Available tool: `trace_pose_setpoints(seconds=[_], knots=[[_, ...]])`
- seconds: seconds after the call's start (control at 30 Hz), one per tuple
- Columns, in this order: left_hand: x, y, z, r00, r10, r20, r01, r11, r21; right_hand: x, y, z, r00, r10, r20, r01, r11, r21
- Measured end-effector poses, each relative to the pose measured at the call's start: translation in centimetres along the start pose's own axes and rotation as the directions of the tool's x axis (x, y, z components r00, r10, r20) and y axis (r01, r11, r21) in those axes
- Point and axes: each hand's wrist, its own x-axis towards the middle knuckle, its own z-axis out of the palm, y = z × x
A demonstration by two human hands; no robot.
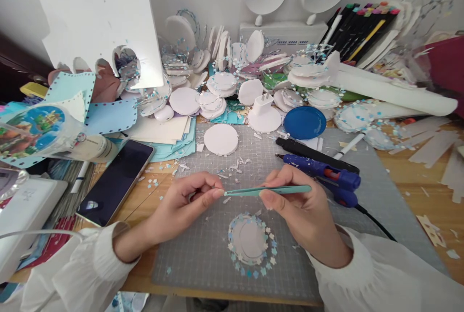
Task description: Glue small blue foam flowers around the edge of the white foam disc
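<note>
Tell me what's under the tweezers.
Beneath the mint-green tweezers, held in the right hand, the gray cutting mat shows, with a white scrap on it. Whatever lies directly behind that hand is covered and cannot be seen.

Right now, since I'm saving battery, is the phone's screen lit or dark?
Dark. The phone lies face up, its screen black except for a small pale patch near the bottom, probably a reflection.

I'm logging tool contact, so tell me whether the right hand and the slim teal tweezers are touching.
Touching. The head view shows the right hand pinching the slim teal tweezers between its thumb and fingers.
</note>
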Motion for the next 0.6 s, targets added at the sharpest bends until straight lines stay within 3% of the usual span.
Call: trace_pose_setpoints(seconds=[0.33, 0.47, 0.6], knots=[[0.16, -0.06, 0.20, 0.999, -0.045, -0.017, 0.045, 0.999, -0.006, 0.07, 0.38, -0.22, 1.000, -0.005, -0.009, 0.006, 0.999, 0.050], [0.15, -0.24, 0.06, 0.999, -0.012, -0.053, 0.013, 1.000, 0.012, 0.23, 0.31, -0.22, 0.999, 0.018, -0.036, -0.014, 0.993, 0.115], [0.25, -0.50, -0.13, 0.995, 0.053, -0.089, -0.041, 0.990, 0.138, 0.26, 0.15, -0.16, 0.997, 0.045, -0.068, -0.034, 0.988, 0.148]])
